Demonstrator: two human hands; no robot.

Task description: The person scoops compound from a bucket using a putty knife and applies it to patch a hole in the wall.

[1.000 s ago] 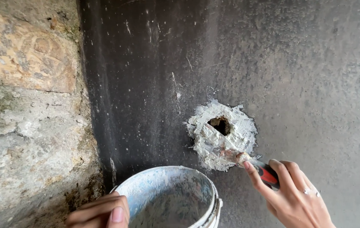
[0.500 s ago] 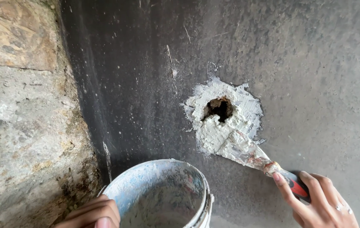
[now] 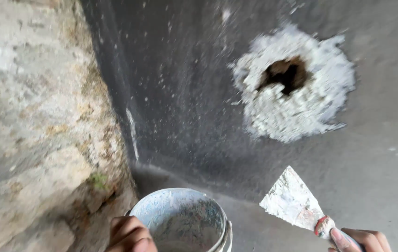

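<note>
Your right hand (image 3: pixel 360 240) sits at the bottom edge, fingers (image 3: pixel 341 237) clenched round the red-collared handle of the putty knife (image 3: pixel 297 200); most of the hand is cut off by the frame; the blade is a flat trapezoid, widening away from the grip, crusted with pale dried filler, held off the wall and well below the patch; your left hand (image 3: pixel 126 235) grips the near rim of the bucket (image 3: pixel 180 217), fingers (image 3: pixel 124 226) curled over the edge; bucket is round, light blue, smeared inside with grey-white paste, a thin metal bail at its right side; above, the dark grey wall (image 3: pixel 185 93) is smooth with white flecks; the patch (image 3: pixel 301 112) is a rough, lumpy, roughly round ring of white filler around a dark ragged hole (image 3: pixel 285 72); left of the corner, rough stone wall (image 3: pixel 35 116), mottled tan and grey, a bit of green growth low down.
</note>
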